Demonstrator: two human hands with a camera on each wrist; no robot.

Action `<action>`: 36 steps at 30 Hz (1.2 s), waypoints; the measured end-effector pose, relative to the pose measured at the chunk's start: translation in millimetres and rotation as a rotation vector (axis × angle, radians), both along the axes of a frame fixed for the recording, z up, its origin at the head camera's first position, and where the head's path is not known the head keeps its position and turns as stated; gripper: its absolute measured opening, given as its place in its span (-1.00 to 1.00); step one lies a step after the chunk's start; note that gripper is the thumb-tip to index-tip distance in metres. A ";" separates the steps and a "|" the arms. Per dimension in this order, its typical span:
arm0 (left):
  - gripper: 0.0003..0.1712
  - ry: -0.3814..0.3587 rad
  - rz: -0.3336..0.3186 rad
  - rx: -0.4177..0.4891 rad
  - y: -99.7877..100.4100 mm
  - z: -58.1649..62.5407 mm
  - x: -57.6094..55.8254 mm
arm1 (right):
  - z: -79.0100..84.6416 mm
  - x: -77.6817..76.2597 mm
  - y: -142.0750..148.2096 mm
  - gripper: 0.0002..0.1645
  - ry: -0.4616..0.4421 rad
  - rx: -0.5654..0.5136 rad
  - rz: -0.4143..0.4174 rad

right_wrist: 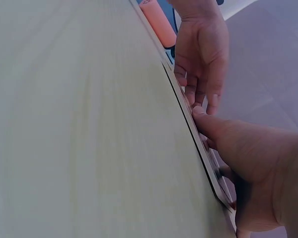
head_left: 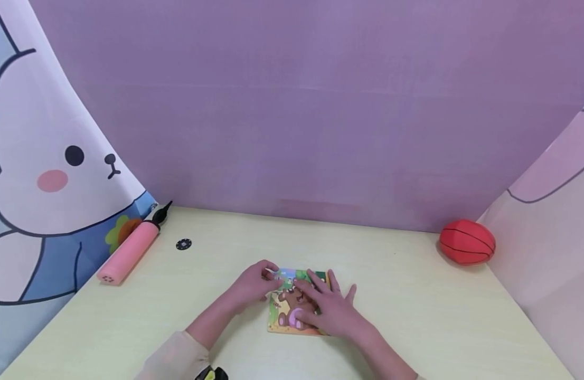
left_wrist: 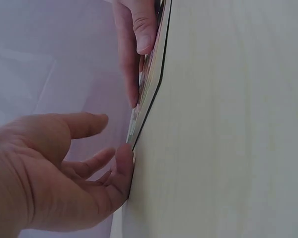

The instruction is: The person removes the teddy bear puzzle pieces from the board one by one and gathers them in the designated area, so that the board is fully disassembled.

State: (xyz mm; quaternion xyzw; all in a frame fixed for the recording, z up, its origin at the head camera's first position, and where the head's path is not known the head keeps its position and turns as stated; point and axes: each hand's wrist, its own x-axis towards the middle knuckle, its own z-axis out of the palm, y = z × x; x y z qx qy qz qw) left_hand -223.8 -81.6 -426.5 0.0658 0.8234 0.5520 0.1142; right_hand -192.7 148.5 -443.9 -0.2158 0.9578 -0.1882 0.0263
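A flat, square picture board [head_left: 279, 323] with a brown bear on it, seemingly a puzzle, lies on the table in front of me. My right hand [head_left: 338, 312] rests across its right side, fingers spread over the picture. At the upper left corner is my left hand [head_left: 255, 285], its fingers loosely bent near the edge. In the left wrist view, nothing shows between the thumb and forefinger of the left hand [left_wrist: 54, 173], and one fingertip touches the board's edge. The right wrist view shows the board [right_wrist: 201, 153] edge-on, its picture mostly hidden by the right hand [right_wrist: 260, 173].
A pink hand pump [head_left: 130, 253] with a black nozzle lies at the table's left edge. Near it is a small black disc [head_left: 184, 244]. A red ball [head_left: 467, 242] sits at the back right. Purple cloth [head_left: 311, 132] hangs behind the table.
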 end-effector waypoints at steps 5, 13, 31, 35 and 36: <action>-0.59 0.011 0.009 -0.001 2.3 -5.1 -5.7 | -0.6 -0.1 1.0 -0.21 0.004 0.000 0.007; -0.56 -0.001 0.032 -0.005 6.6 -4.4 -7.4 | 0.3 -0.2 1.3 -0.22 -0.001 0.006 0.009; -0.60 -0.069 0.076 -0.076 10.8 9.3 -1.3 | -0.4 0.2 0.2 -0.18 -0.014 0.010 0.004; -0.53 -0.097 0.044 -0.095 12.4 13.1 0.6 | 0.7 0.1 0.8 -0.18 -0.014 0.003 0.006; -0.52 -0.106 0.035 -0.096 12.7 14.0 0.9 | 1.0 0.2 1.0 -0.19 -0.014 0.003 0.007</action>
